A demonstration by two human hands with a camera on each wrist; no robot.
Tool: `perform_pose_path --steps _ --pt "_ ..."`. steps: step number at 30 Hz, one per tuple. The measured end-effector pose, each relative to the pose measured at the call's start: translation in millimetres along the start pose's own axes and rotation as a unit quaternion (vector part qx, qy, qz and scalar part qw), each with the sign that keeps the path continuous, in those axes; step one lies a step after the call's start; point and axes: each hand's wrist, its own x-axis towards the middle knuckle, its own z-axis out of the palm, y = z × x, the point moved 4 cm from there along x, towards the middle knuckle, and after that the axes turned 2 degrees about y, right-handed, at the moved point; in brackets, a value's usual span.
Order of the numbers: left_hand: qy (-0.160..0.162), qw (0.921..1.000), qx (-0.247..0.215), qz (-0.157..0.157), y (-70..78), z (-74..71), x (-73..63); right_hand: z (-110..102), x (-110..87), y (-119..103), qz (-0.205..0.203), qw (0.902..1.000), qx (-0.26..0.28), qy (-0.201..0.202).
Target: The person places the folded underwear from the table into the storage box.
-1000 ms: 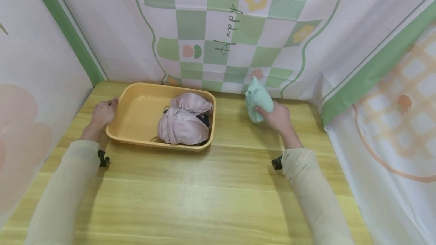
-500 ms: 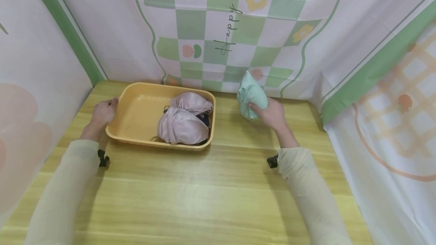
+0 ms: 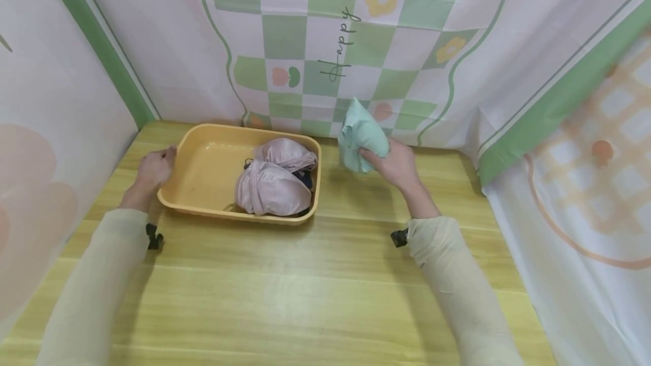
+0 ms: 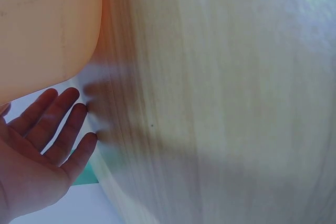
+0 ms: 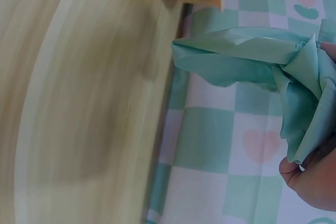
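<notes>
My left hand (image 3: 155, 169) rests against the left end of a yellow plastic tray (image 3: 195, 206). In the left wrist view its fingers (image 4: 65, 137) lie spread and nearly straight beside the tray's outer wall (image 4: 47, 30); the thumb is mostly hidden. Pale pink satin garments with cup shapes, like bras (image 3: 274, 188), fill the tray's right half, with something dark under them. To the right of the tray, my right hand (image 3: 399, 167) grips a folded mint-green cloth (image 3: 362, 134) above the table. A loose fold of the cloth (image 5: 236, 51) sticks out toward the tray.
A wood-grain table (image 3: 285, 287) lies under everything. Behind it hangs a green-and-white checked curtain (image 3: 285, 38), close to the tray's far rim and the cloth. More printed curtains close off the left (image 3: 46, 129) and right (image 3: 569, 213) sides.
My right hand has carried the mint-green cloth leftward and slightly up, nearer the tray. The left hand, tray and pink garments have stayed in place.
</notes>
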Motion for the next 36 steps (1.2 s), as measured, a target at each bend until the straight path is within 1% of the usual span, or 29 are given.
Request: perform_pose_path --steps 9,14,21,26,30,33,36 --pt "0.005 1.0 0.0 0.002 0.1 -0.4 0.8 -1.1 0.8 -26.0 -0.012 0.9995 0.029 -0.003" --pt "0.007 1.0 0.002 0.001 -0.8 0.0 1.9 -1.8 2.4 -41.2 -0.016 0.9992 0.034 -0.01" --pt "0.008 1.0 0.003 -0.003 -0.7 0.8 1.3 -1.8 5.1 -62.6 -0.04 0.9985 0.038 -0.003" --pt "0.008 1.0 0.005 -0.003 -0.1 0.4 -0.1 -0.1 6.4 -76.1 -0.039 0.9975 0.059 -0.003" --pt "0.011 0.9999 0.002 0.004 0.5 -0.1 -0.9 3.2 7.1 -85.6 -0.031 0.9967 0.075 -0.01" --pt "0.013 0.9999 0.0 0.009 0.7 -0.1 -1.1 6.4 7.9 -92.2 -0.025 0.9965 0.078 -0.017" --pt "0.009 0.9999 -0.001 0.006 0.0 0.2 -1.0 9.8 9.3 -99.5 -0.027 0.9963 0.079 -0.021"
